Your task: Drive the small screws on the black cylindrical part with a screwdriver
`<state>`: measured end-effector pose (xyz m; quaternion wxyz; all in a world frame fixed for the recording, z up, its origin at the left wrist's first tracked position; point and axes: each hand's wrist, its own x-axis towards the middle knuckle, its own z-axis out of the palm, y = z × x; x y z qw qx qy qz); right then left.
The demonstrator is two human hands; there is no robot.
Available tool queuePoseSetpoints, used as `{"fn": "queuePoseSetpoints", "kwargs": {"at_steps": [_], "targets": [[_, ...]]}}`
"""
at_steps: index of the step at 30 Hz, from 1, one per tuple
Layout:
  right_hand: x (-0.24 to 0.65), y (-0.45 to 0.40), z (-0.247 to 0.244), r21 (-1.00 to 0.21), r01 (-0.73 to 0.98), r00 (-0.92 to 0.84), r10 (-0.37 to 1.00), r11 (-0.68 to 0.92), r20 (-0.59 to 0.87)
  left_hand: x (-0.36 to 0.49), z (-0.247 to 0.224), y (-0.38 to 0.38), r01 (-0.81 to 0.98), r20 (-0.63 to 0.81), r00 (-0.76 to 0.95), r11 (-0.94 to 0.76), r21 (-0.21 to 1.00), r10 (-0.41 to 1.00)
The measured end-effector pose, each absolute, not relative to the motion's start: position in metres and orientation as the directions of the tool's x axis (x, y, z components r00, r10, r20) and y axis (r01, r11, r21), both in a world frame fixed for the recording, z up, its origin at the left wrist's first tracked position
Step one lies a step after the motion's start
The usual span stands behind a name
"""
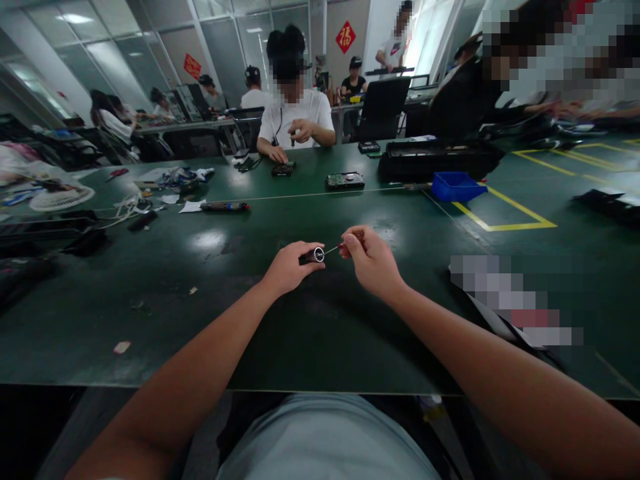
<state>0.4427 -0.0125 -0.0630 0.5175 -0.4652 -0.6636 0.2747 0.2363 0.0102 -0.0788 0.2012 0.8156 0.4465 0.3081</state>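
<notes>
One broad green surface point(340, 353) takes up most of what reaches me through the head camera. Across it, a co-worker point(300, 113) in a white shirt bends over a small dark item. Beyond the middle, a long black case point(440, 160) lies well apart from my hands, probably to leave the near area free; a flat packet point(513, 300) by my right forearm is masked by pixel blocks, so I cannot read it. The blue tray point(453, 190) sits beside the case, its contents hidden by its wall. My left hand point(290, 267) has its fingers curled round a dark tube point(311, 256), the shiny round end turned my way, likely so that I can see into it; the hand covers its other end. My right hand point(373, 263) has thumb and forefinger pinching the reddish end of a thin rod point(331, 251), which slants toward the tube, just above the surface, apparently held this way for fine control. Whether its tip touches the rim or enters it, I cannot tell.
</notes>
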Motion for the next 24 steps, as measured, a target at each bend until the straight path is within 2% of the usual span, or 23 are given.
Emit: {"fn": "queuePoseSetpoints", "kwargs": {"at_steps": [13,16,24], "targets": [[0.449,-0.016,-0.053,-0.794,0.425,0.078,0.856,0.435,0.510,0.235,-0.083,0.012,0.624,0.308,0.397,-0.500,0.600,0.865],[0.449,-0.018,-0.052,-0.788,0.412,0.048,0.853,0.457,0.520,0.235,-0.083,0.012,0.635,0.290,0.406,-0.495,0.593,0.867],[0.449,-0.017,-0.052,-0.731,0.517,-0.006,0.857,0.444,0.516,0.235,-0.085,0.014,0.656,0.273,0.424,-0.501,0.565,0.864]]}}
